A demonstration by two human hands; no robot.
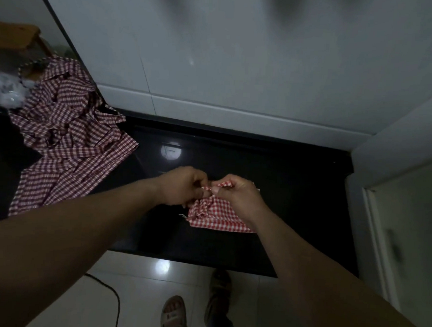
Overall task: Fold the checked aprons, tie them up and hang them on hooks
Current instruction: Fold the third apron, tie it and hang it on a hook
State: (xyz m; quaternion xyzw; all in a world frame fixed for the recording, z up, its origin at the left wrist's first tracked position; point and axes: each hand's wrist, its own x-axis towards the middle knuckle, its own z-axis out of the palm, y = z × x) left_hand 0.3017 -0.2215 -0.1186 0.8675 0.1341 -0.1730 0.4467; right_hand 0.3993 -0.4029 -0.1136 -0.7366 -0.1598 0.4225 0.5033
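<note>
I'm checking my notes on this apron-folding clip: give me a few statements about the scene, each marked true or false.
1. The left hand and the right hand both pinch the folded apron. True.
2. The other aprons lie right of the hands. False: the pile of unfolded aprons lies to their left.
3. The counter is black. True.
4. The folded apron hangs on a hook. False: it lies on the counter.
</note>
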